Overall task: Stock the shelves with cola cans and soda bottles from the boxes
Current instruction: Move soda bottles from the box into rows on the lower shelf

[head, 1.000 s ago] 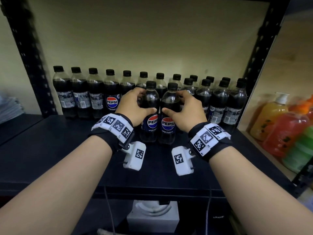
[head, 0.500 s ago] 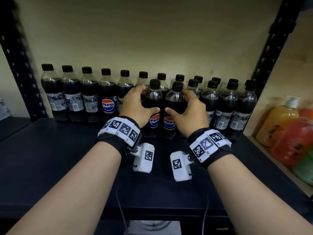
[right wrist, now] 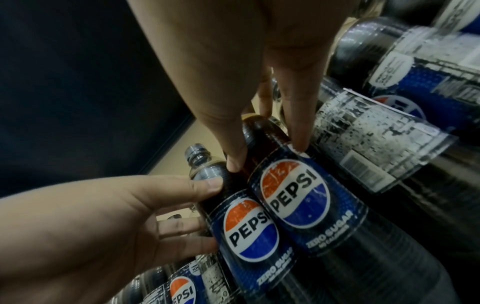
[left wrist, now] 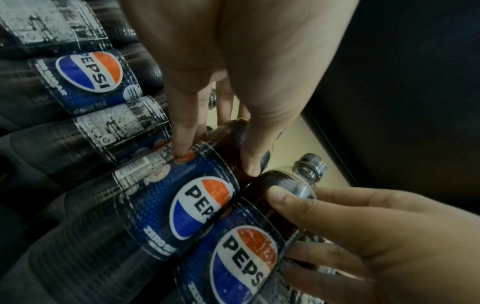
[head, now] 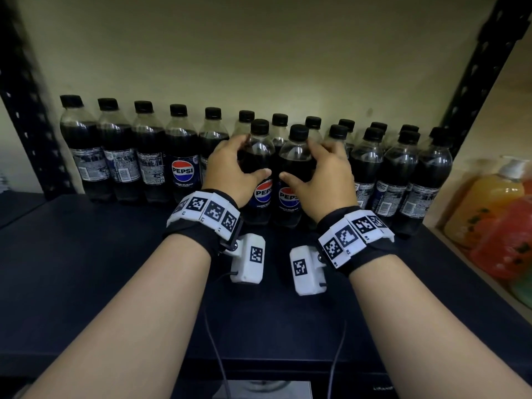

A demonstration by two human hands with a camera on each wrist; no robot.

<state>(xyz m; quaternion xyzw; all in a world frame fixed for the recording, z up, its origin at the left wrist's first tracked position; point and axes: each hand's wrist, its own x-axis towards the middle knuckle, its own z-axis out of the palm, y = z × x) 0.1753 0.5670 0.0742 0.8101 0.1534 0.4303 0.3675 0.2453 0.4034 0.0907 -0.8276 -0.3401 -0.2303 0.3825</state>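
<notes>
Two Pepsi Zero Sugar bottles stand side by side on the dark shelf [head: 115,269], just in front of the back row. My left hand [head: 253,156] grips the left bottle [head: 260,203] round its shoulder, thumb in front, fingers behind. My right hand [head: 300,161] grips the right bottle [head: 288,200] the same way. In the left wrist view my left hand [left wrist: 215,150] pinches the left bottle [left wrist: 200,207] above its label. The right wrist view has my right hand [right wrist: 267,150] holding the right bottle [right wrist: 293,193]. Both labels face me.
A row of black-capped cola bottles [head: 181,156] lines the back wall, and a second row [head: 400,174] stands in front of it on the right. Black perforated uprights [head: 26,110] frame the bay. Orange and red soap bottles [head: 489,203] fill the neighbouring shelf at right.
Both hands have slid the two bottles further back, close against the back row, keeping their grips. My head has moved closer to the shelf.
</notes>
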